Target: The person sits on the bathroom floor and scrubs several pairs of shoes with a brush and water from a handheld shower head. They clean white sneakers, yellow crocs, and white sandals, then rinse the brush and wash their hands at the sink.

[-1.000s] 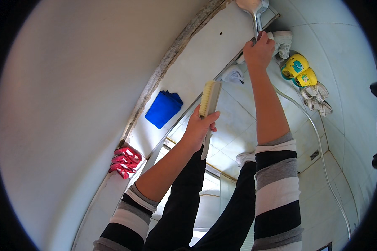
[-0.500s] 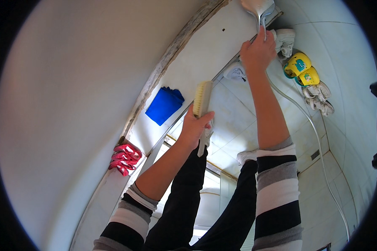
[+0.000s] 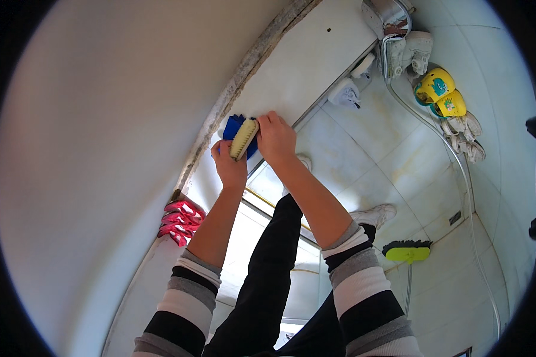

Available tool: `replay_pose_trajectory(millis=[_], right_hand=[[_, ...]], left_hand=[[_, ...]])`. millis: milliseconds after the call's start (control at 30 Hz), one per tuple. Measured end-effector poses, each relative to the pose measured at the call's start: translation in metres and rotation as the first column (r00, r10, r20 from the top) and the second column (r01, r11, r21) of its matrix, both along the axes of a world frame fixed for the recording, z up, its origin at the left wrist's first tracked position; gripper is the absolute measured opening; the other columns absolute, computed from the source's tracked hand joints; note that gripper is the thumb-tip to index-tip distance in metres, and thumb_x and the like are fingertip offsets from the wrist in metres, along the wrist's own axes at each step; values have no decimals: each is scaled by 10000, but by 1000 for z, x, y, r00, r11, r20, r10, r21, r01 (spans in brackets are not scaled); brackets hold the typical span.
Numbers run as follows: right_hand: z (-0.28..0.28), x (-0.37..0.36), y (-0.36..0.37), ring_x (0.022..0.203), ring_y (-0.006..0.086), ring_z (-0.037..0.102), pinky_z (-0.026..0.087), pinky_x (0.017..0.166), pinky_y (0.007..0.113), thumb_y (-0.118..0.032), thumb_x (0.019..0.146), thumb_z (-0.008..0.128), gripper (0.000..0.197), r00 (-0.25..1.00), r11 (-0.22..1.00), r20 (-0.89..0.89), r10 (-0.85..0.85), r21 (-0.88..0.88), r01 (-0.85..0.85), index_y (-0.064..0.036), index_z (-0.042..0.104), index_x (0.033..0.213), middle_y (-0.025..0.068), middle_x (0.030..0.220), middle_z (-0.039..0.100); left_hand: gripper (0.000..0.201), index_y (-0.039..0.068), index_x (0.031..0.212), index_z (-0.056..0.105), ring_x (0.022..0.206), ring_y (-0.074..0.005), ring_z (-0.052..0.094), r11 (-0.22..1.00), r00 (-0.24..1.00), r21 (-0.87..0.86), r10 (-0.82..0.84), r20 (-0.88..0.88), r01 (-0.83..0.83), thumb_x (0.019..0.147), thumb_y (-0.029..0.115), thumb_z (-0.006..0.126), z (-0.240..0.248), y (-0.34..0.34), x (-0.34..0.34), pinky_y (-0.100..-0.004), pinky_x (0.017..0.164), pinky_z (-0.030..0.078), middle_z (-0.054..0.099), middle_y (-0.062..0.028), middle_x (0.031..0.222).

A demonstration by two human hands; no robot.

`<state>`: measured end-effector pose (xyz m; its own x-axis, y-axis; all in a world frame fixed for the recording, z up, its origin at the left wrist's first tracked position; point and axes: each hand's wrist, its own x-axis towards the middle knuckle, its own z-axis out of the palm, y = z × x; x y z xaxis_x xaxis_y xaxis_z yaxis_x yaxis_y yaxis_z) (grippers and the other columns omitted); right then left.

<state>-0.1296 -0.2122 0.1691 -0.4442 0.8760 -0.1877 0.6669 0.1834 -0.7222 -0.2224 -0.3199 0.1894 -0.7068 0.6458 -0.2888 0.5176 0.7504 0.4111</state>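
Observation:
A scrubbing brush with pale bristles turned up lies slantwise over a folded blue cloth on the white ledge. My left hand is closed round the brush's near end, its thumb and forefinger over the cloth's edge. At the far end, my right hand has its fingers bent together against the brush, and part of its grip is hidden. A metal dipper rests by itself at the ledge's far right end, partly cut off by the picture's rim.
Red-and-white gloves lie lower left on the ledge. On the tiled floor to the right are yellow clogs, several pale shoes, a long hose and a green-headed broom. A white wall rises on the left.
My right hand has let go of the dipper at the far right and come left to the brush. My left hand has carried the brush left over the blue cloth, bristles now up.

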Motion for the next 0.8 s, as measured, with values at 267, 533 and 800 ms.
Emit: replay_pose_trajectory(millis=[267, 533, 800], right_hand=[[18, 11, 1, 884, 268, 600, 522, 688, 413, -157, 778, 661, 180, 997, 984, -72, -9, -178, -4, -100, 604, 940, 71, 945, 568], [87, 45, -10, 874, 146, 591, 486, 742, 287, -198, 875, 661, 317, 739, 597, -293, -606, -782, 180, -50, 577, 1143, 62, 1023, 626], [232, 115, -32, 822, 73, 530, 458, 747, 228, -178, 965, 567, 202, 344, 381, -217, -914, -751, 539, -23, 553, 1092, 9, 926, 605]], left_hand=[[330, 32, 1039, 546, 804, -221, 595, 951, 915, 53, 277, 294, -305, 767, 48, 732, 24, 16, 9, -318, 762, 490, 609, -96, 934], [325, 16, 1049, 539, 797, -106, 557, 900, 664, 77, 256, 703, -428, 781, 30, 723, 112, 34, 55, -236, 681, 486, 590, -62, 928], [336, 45, 1117, 528, 694, -86, 562, 950, 449, -3, 150, 881, -311, 839, 82, 713, 225, 48, 106, -215, 564, 470, 596, -40, 899]])
